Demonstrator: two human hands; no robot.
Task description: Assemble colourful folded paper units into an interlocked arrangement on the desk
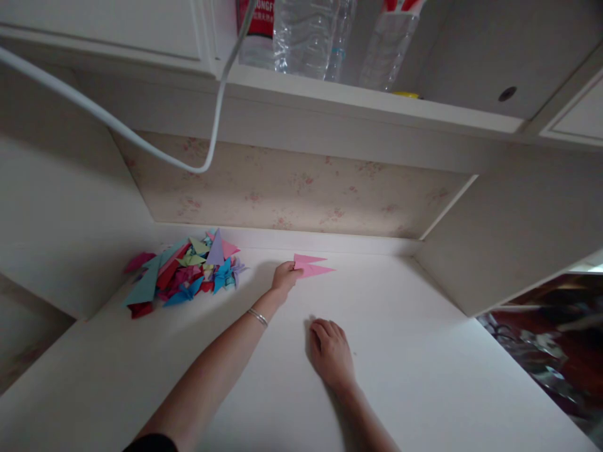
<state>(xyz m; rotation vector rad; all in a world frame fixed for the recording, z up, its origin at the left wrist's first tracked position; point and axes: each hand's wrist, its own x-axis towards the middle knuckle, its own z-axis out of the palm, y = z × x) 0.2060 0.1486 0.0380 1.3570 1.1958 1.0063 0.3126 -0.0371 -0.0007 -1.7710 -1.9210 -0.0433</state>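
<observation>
A pink folded paper (313, 269) with two long points facing right is pinched by its left end in my left hand (285, 276). It is over the far middle of the white tabletop (405, 351). Closer to me, my right hand (331, 351) rests on the table with its fingers curled in, and what they hold, if anything, is hidden. To the left of my left hand lies a heap of folded coloured papers (188, 270), in blue, red, green, purple and pink.
Above hangs a white shelf (377, 103) with clear plastic bottles (304, 37) on it. A white cable (141, 143) loops down at the upper left. White side panels (513, 220) and a flower-patterned wall (292, 188) enclose the table. Blurred clutter (541, 351) shows beyond its right edge.
</observation>
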